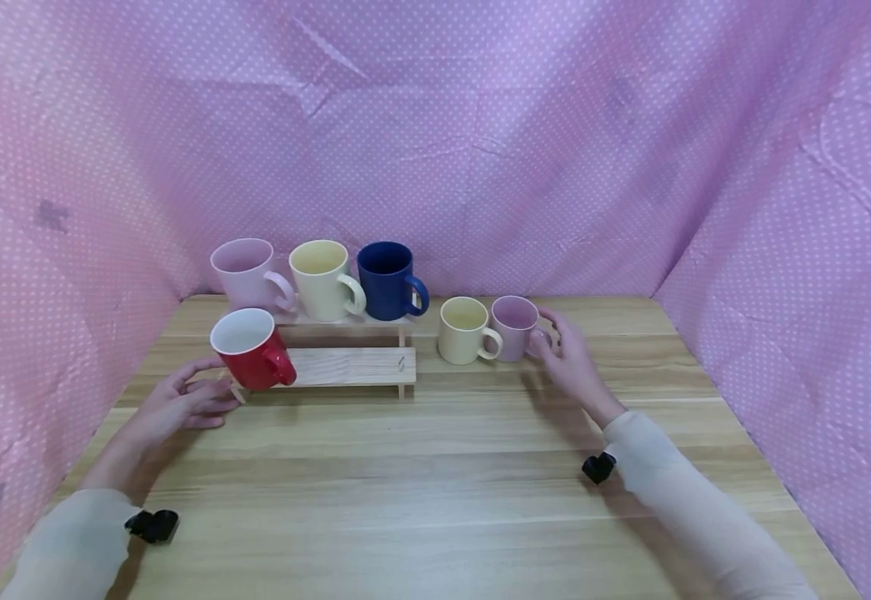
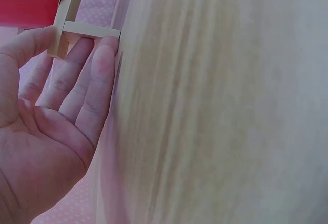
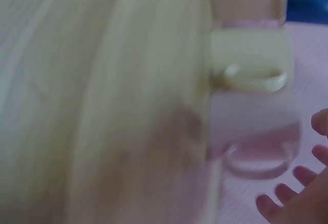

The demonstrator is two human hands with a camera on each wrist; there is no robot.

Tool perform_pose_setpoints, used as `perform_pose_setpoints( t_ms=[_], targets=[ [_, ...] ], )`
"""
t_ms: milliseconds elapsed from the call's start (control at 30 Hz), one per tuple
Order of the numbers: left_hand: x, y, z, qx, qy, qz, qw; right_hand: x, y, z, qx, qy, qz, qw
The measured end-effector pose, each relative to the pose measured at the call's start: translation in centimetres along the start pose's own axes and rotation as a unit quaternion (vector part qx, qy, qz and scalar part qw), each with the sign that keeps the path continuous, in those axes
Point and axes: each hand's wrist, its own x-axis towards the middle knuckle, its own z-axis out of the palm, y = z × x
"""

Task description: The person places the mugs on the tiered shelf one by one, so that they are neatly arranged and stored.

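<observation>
My left hand [image 1: 180, 404] is at the left end of a two-step wooden rack [image 1: 352, 367]. Its fairly straight fingers and thumb touch the rack's end by the leg in the left wrist view. Just above that hand, a red mug [image 1: 251, 367] with a white inside stands on the lower step, handle to the right. Beside a pink mug [image 1: 513, 333] on the table is my right hand [image 1: 573, 367], its fingers spread around the handle side. The right wrist view shows these fingers loose and apart from the mug. A cream mug [image 1: 461, 337] stands close to the pink one's left.
On the rack's upper step stand a second pink mug [image 1: 243, 279], a second cream mug [image 1: 321, 283] and a dark blue mug [image 1: 384, 283]. A pink dotted cloth [image 1: 435, 125] hangs behind and along both sides of the wooden table [image 1: 405, 492].
</observation>
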Motion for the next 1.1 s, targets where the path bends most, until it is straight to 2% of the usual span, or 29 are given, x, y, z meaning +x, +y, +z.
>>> perform_pose_setpoints(
  t_ms=[133,300,400,500,633,733,967,1100],
  targets=[
    [-0.4,0.2,-0.1,0.001,-0.003,0.005,1.0000,0.0,1.9,0.3,0.041,-0.023,0.039,0.998],
    [-0.7,0.3,-0.3,-0.008,-0.002,0.006,0.9999,0.1,3.1,0.8,0.053,-0.045,0.065,0.995],
    [-0.6,0.3,-0.3,-0.011,0.002,0.004,0.9999,0.6,3.7,1.1,0.091,-0.052,0.093,0.990],
    [-0.3,0.1,-0.2,-0.008,0.004,0.001,1.0000,1.1,4.1,1.3,0.150,-0.044,0.129,0.979],
    [0.2,-0.2,0.3,-0.013,0.006,0.003,0.9999,1.2,4.0,1.3,0.242,-0.015,0.175,0.954],
    [0.4,-0.5,0.7,-0.022,0.009,0.003,0.9997,0.9,3.7,1.3,0.281,0.006,0.192,0.940],
    [0.0,-0.5,0.1,-0.032,0.009,0.017,0.9993,1.0,3.3,2.0,0.282,0.006,0.184,0.942],
    [0.1,-0.7,0.2,-0.027,-0.004,0.022,0.9994,0.1,3.7,2.0,0.285,-0.001,0.181,0.941]
  ],
)
